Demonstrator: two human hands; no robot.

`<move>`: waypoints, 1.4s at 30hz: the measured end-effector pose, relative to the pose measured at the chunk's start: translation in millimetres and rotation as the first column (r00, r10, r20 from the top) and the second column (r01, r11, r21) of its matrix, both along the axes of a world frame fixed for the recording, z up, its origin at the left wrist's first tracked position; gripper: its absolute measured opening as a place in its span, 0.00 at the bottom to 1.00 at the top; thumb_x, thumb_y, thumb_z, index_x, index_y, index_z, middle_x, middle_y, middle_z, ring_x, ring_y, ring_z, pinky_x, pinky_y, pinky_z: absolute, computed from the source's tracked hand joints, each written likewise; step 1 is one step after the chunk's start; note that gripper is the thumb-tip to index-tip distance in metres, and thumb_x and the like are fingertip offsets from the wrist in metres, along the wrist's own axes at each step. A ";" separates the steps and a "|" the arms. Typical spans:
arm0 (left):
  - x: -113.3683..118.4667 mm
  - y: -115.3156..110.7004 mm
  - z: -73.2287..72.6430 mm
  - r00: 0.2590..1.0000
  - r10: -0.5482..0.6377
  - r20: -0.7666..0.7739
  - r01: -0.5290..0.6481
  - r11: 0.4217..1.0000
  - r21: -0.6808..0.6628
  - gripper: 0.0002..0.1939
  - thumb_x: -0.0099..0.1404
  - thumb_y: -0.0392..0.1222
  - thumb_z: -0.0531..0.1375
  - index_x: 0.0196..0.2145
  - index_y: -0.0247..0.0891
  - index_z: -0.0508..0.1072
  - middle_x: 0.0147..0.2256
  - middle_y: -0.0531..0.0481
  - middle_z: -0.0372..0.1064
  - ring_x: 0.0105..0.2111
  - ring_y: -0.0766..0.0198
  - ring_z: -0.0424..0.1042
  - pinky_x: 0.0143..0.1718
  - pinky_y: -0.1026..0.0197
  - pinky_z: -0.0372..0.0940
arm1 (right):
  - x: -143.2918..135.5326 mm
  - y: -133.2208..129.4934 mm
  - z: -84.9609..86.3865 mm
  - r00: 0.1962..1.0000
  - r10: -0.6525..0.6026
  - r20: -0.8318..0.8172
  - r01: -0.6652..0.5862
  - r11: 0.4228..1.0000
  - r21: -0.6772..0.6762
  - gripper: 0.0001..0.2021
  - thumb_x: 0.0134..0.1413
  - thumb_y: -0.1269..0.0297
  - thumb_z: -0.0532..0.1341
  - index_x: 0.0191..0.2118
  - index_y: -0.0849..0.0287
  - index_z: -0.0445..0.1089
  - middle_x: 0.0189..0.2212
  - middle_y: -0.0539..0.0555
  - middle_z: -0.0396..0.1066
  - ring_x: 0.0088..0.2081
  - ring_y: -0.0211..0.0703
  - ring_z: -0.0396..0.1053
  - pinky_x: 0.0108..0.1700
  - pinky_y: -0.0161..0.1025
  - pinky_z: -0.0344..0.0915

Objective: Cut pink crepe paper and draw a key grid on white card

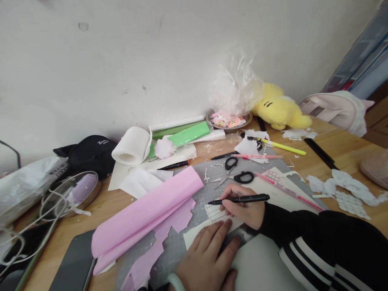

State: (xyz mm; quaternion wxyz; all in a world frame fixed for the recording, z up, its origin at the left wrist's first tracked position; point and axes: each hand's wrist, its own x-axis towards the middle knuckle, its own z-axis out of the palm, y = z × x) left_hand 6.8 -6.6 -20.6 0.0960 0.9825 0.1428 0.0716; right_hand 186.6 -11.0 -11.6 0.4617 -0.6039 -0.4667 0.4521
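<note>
My right hand [244, 208] grips a black pen [250, 198] with its tip toward the left, near a small white piece of paper with drawn black lines [214, 213]. Just below it, my left hand [209, 254] lies flat with its fingers stretched over white paper [190, 238]. Both hands are over a grey cutting mat [169, 250]. Black-handled scissors [232, 173] lie beyond my right hand, blades partly apart. Left of the hands is a folded pink sheet [148, 210], with cut pink scraps [148, 258] along its lower side.
At the left are a phone [72, 262], a clear dish [91, 178], cables and a black cap [91, 155]. A toilet paper roll [133, 145], green sheets [188, 134], a plate [248, 121] and a yellow plush toy [277, 107] stand along the wall. Paper scraps [351, 202] lie right.
</note>
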 end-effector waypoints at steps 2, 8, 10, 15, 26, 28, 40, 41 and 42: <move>-0.3 -0.1 -0.3 1.000 -0.004 -0.001 0.004 1.000 -0.003 0.24 0.61 0.50 0.52 0.54 0.41 0.59 0.57 0.44 0.52 0.54 0.54 0.54 0.51 0.53 0.55 | 0.4 0.4 -0.6 0.998 -0.045 -0.040 0.046 0.999 0.007 0.01 0.41 0.70 0.55 0.25 0.60 0.61 0.19 0.49 0.69 0.18 0.32 0.65 0.20 0.29 0.62; -1.1 -0.3 -0.3 1.000 -0.001 0.006 0.001 1.000 0.006 0.25 0.61 0.50 0.53 0.54 0.41 0.59 0.57 0.44 0.52 0.54 0.54 0.54 0.51 0.53 0.55 | 1.1 0.6 -3.4 0.999 -0.052 0.015 0.051 0.997 0.054 0.01 0.41 0.69 0.54 0.24 0.59 0.61 0.17 0.49 0.68 0.18 0.33 0.66 0.19 0.30 0.63; -1.0 -0.1 -0.3 1.000 -0.005 0.003 0.005 1.000 0.007 0.25 0.61 0.50 0.53 0.54 0.41 0.59 0.57 0.44 0.52 0.54 0.54 0.54 0.51 0.53 0.55 | 1.3 0.7 -3.9 0.999 -0.047 0.025 0.045 0.997 0.060 0.01 0.41 0.69 0.54 0.24 0.59 0.61 0.17 0.50 0.68 0.18 0.34 0.66 0.19 0.30 0.63; -0.6 0.6 -0.9 1.000 -0.008 0.004 0.008 1.000 0.003 0.25 0.61 0.50 0.53 0.54 0.41 0.59 0.57 0.43 0.52 0.54 0.53 0.54 0.51 0.53 0.55 | 1.2 0.7 -5.3 0.997 -0.048 0.053 0.044 0.997 0.065 0.01 0.41 0.69 0.54 0.24 0.59 0.61 0.16 0.49 0.68 0.18 0.34 0.66 0.19 0.30 0.63; 0.3 -1.2 1.3 1.000 0.009 -0.007 -0.010 0.999 -0.034 0.25 0.61 0.49 0.53 0.54 0.41 0.59 0.57 0.44 0.51 0.54 0.53 0.54 0.51 0.53 0.55 | 3.1 0.6 -8.9 0.994 -0.017 0.110 0.010 0.998 0.067 0.01 0.43 0.70 0.54 0.25 0.59 0.61 0.18 0.49 0.68 0.19 0.34 0.66 0.20 0.31 0.62; 0.5 -0.9 1.2 1.000 0.012 -0.005 -0.012 0.999 -0.033 0.24 0.61 0.50 0.52 0.54 0.41 0.58 0.57 0.44 0.52 0.54 0.53 0.54 0.51 0.53 0.55 | 3.2 0.6 -9.4 0.994 -0.014 0.109 0.007 0.998 0.063 0.01 0.44 0.70 0.55 0.26 0.59 0.61 0.19 0.49 0.68 0.19 0.34 0.66 0.21 0.31 0.62; 0.3 -0.6 1.4 1.000 0.004 0.000 -0.004 1.000 -0.014 0.24 0.61 0.51 0.52 0.54 0.42 0.59 0.56 0.44 0.54 0.54 0.54 0.56 0.51 0.53 0.56 | 3.1 -0.8 -8.0 0.993 0.010 0.120 -0.017 0.998 0.056 0.00 0.44 0.70 0.55 0.26 0.59 0.61 0.19 0.48 0.68 0.20 0.33 0.65 0.21 0.30 0.61; 0.4 -0.4 1.3 1.000 0.004 0.002 -0.004 1.000 -0.012 0.24 0.61 0.51 0.52 0.54 0.41 0.59 0.56 0.44 0.54 0.54 0.54 0.56 0.51 0.53 0.56 | 3.3 -0.7 -7.9 0.992 0.013 0.125 -0.020 0.998 0.058 0.00 0.44 0.70 0.55 0.26 0.59 0.61 0.19 0.48 0.68 0.20 0.33 0.65 0.21 0.30 0.62; 0.5 -0.3 1.2 1.000 0.002 0.003 -0.002 1.000 -0.011 0.24 0.61 0.51 0.52 0.53 0.41 0.59 0.56 0.44 0.54 0.54 0.54 0.55 0.51 0.53 0.56 | 3.5 -0.6 -7.8 0.991 0.012 0.130 -0.020 0.998 0.061 0.01 0.43 0.70 0.55 0.25 0.59 0.61 0.19 0.48 0.68 0.19 0.33 0.65 0.21 0.30 0.61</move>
